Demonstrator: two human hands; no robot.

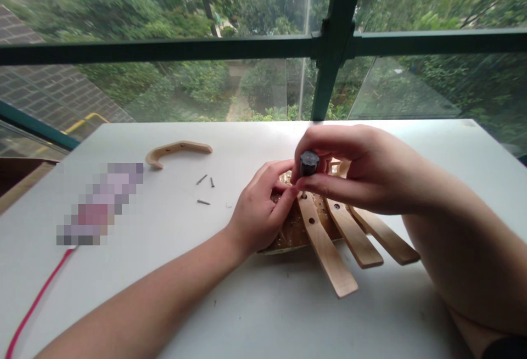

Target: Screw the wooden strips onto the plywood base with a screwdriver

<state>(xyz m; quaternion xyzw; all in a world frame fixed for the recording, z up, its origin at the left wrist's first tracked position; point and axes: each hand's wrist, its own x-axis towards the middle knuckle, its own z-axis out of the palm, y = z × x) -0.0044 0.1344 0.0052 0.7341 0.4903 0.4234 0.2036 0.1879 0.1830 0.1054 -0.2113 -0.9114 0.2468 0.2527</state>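
My right hand (354,169) is closed around the dark handle of a screwdriver (308,162), held upright over a wooden slat (325,246). Three pale wooden slats with screw holes fan out toward me from a brown speckled round piece (294,227) on the white table (255,304). My left hand (259,208) rests on that brown piece, its fingers curled and pinched near the screwdriver's tip. What the fingertips hold, if anything, is hidden.
A curved wooden piece (177,150) lies at the back left. Three small dark screws (205,188) lie loose near it. A pixelated object (99,205) and a pink cord (37,298) sit at the left. A glass window with a green frame (329,46) stands behind the table.
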